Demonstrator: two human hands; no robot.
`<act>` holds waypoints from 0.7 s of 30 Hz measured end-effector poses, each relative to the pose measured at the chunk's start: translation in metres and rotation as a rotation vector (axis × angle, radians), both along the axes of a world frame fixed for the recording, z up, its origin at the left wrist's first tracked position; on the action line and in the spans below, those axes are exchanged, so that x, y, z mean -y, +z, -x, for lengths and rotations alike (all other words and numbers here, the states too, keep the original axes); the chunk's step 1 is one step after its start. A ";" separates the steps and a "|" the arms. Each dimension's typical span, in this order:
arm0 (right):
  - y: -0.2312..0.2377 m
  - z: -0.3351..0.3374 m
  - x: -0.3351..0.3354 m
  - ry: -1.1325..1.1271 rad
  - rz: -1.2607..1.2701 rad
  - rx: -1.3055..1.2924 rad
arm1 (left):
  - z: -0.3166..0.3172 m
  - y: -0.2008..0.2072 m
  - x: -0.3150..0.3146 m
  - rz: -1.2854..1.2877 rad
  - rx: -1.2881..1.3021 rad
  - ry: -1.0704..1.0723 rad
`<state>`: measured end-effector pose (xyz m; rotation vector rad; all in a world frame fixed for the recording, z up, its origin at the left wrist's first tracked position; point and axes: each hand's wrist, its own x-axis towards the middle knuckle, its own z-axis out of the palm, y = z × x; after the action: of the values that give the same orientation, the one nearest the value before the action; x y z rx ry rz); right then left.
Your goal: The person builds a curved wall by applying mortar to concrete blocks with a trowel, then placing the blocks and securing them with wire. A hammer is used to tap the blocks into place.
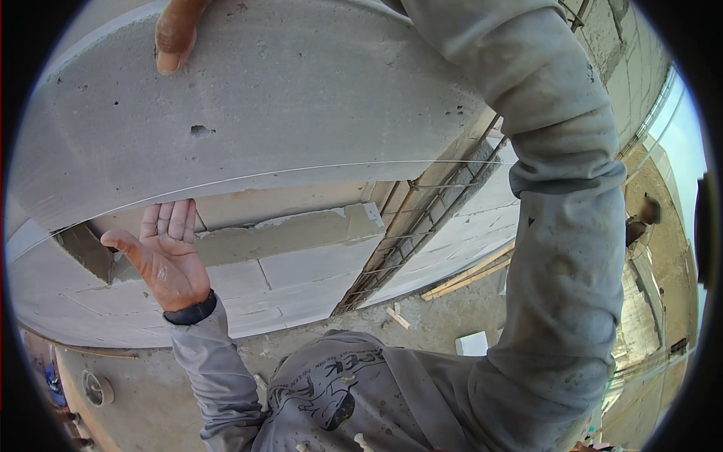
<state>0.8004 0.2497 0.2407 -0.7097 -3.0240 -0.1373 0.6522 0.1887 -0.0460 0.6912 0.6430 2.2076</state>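
A large light-grey aerated concrete block (301, 98) fills the upper part of the view, its face marked by small pits. At its top edge my right hand (176, 38) shows only one bent digit, pressed on the face; the rest is out of view. Under the lower edge, my left hand (169, 260) is palm up with the fingers stretched and thumb apart, the fingertips meeting the block and partly hidden by it. Behind the block, a strip of wet grey mortar (290, 235) lies on the block wall (324, 264).
A taut white string (301, 167) runs across just in front of the block. Right of the mortar, a steel rebar cage (410, 226) stands in a wall gap. On the floor are a bucket (96, 388), wooden boards (471, 271) and a white block piece (472, 344). Another person (642, 221) is far right.
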 end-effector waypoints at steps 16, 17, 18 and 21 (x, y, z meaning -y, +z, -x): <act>-0.024 -0.035 -0.018 0.104 0.046 -0.052 | 0.000 -0.005 0.008 -0.024 -0.088 0.063; -0.024 -0.039 -0.021 0.099 0.052 -0.048 | -0.002 -0.004 0.008 -0.020 -0.090 0.074; -0.025 -0.042 -0.023 0.095 0.059 -0.043 | -0.004 -0.003 0.007 -0.015 -0.092 0.085; -0.025 -0.049 -0.028 0.101 0.080 -0.034 | 0.001 -0.006 0.008 -0.018 -0.123 0.093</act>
<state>0.8492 0.2777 0.2155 -0.5568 -3.0392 -0.0013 0.6512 0.1803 -0.0518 0.8270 0.7315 2.2714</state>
